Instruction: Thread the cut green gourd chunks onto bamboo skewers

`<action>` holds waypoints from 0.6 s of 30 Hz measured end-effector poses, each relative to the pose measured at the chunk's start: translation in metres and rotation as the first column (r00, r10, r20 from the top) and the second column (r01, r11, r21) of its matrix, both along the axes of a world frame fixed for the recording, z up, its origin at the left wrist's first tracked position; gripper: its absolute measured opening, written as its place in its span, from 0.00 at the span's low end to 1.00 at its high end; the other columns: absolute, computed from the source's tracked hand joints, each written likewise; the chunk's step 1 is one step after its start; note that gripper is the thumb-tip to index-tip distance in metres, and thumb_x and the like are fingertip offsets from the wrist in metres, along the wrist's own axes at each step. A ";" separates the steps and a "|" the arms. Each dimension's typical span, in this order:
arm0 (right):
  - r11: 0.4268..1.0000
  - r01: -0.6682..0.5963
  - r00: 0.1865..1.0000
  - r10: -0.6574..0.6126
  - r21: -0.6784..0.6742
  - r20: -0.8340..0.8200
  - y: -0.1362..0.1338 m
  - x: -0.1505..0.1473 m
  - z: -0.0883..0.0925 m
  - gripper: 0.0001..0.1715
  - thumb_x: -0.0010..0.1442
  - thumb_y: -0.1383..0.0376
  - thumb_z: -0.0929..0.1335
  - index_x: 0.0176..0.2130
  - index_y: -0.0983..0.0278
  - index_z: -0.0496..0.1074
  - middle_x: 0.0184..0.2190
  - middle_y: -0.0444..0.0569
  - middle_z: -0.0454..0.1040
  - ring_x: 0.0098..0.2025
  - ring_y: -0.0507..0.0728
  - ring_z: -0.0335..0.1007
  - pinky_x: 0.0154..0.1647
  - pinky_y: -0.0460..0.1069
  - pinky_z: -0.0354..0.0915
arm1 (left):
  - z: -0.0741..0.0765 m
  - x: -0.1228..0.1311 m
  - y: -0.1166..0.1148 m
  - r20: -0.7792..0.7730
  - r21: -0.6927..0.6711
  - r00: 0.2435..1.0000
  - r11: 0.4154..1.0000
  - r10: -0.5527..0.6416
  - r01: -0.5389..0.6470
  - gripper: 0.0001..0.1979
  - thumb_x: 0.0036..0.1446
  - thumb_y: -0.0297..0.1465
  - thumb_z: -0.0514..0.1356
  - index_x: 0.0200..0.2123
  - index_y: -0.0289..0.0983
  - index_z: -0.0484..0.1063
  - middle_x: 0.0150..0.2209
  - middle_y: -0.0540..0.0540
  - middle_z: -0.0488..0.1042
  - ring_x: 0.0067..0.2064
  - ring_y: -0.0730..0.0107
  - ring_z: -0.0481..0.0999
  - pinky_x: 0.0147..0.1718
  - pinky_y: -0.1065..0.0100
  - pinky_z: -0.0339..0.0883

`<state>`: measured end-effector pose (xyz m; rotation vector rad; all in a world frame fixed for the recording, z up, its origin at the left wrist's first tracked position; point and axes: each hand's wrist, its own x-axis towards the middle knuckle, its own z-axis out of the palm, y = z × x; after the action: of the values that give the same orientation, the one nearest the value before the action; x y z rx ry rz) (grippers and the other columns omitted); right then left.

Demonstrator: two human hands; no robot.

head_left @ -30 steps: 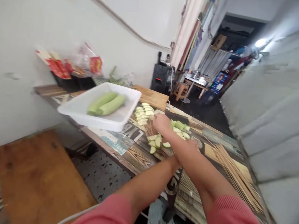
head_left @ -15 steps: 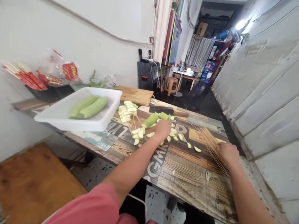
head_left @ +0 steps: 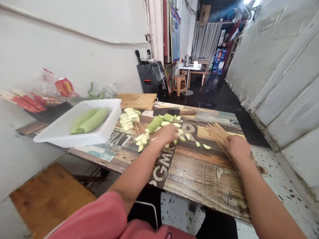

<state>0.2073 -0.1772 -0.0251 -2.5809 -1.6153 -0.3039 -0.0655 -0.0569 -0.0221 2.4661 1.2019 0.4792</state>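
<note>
My left hand (head_left: 168, 134) reaches into the scattered half-round zucchini slices (head_left: 140, 139) on the table, fingers curled down; whatever lies between them is hidden. Just beyond it is a cut length of zucchini (head_left: 154, 124). To the right, my right hand (head_left: 238, 148) closes over the near part of a loose bundle of bamboo skewers (head_left: 218, 134) fanned out on the table. Its fingertips are partly hidden. Left of the loose slices lies a pile of skewered zucchini slices (head_left: 130, 118), their sticks pointing toward me.
A white plastic tub (head_left: 51, 137) with two whole zucchini (head_left: 93, 121) stands left. A knife (head_left: 166, 111) lies at the back beside a wooden cutting board (head_left: 136, 99). Packaged skewers (head_left: 29, 100) are by the wall; a wooden stool (head_left: 51, 199) stands below left.
The camera view has shifted. Both hands stay near the same things, my left among the slices and my right at the skewers, whose near ends have spread apart.
</note>
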 end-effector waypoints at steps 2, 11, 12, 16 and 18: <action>1.000 -0.016 1.000 0.016 -0.009 0.026 -0.002 -0.005 0.004 0.18 0.59 0.62 0.59 0.32 0.68 0.74 0.33 0.58 0.73 0.36 0.59 0.69 0.27 0.47 0.55 | 0.002 -0.002 0.000 -0.042 0.068 0.998 0.997 -0.037 0.040 0.12 0.48 0.38 0.59 0.27 0.35 0.74 0.29 0.43 0.74 0.36 0.64 0.72 0.36 0.70 0.62; 0.964 -0.183 0.979 0.160 -0.194 -0.126 -0.015 0.002 0.020 0.14 0.58 0.64 0.59 0.32 0.65 0.72 0.31 0.53 0.75 0.34 0.57 0.70 0.30 0.47 0.57 | 0.001 0.003 0.006 0.536 -0.244 0.814 0.964 0.225 -0.106 0.13 0.59 0.33 0.48 0.26 0.34 0.66 0.29 0.45 0.72 0.34 0.69 0.73 0.35 0.68 0.66; 0.957 -0.229 0.966 0.201 -0.176 -0.165 -0.016 0.005 0.021 0.14 0.57 0.64 0.59 0.32 0.64 0.72 0.32 0.52 0.75 0.35 0.57 0.70 0.32 0.47 0.57 | 0.001 0.005 0.006 0.636 -0.385 0.715 0.922 0.289 -0.031 0.12 0.60 0.33 0.48 0.28 0.34 0.65 0.31 0.45 0.71 0.34 0.70 0.74 0.36 0.67 0.67; 0.939 -0.337 0.874 0.336 0.061 -0.349 -0.016 0.002 0.020 0.14 0.55 0.63 0.60 0.36 0.63 0.73 0.32 0.48 0.76 0.34 0.56 0.70 0.34 0.47 0.61 | 0.002 0.012 0.003 0.752 -0.653 0.436 0.647 0.495 0.392 0.08 0.59 0.31 0.52 0.31 0.32 0.64 0.34 0.42 0.72 0.37 0.67 0.76 0.40 0.61 0.69; 0.909 -0.345 0.798 0.416 0.235 -0.436 -0.014 -0.012 0.018 0.16 0.55 0.62 0.60 0.39 0.63 0.73 0.34 0.49 0.76 0.34 0.56 0.71 0.35 0.48 0.63 | 0.002 0.013 0.001 0.729 -0.683 0.411 0.543 0.548 0.488 0.07 0.58 0.30 0.54 0.32 0.31 0.65 0.35 0.40 0.72 0.38 0.65 0.76 0.40 0.60 0.69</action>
<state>0.1950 -0.1910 -0.0069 -1.9400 -1.7734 0.2284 -0.0525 -0.0560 -0.0196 0.9052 0.6454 0.8484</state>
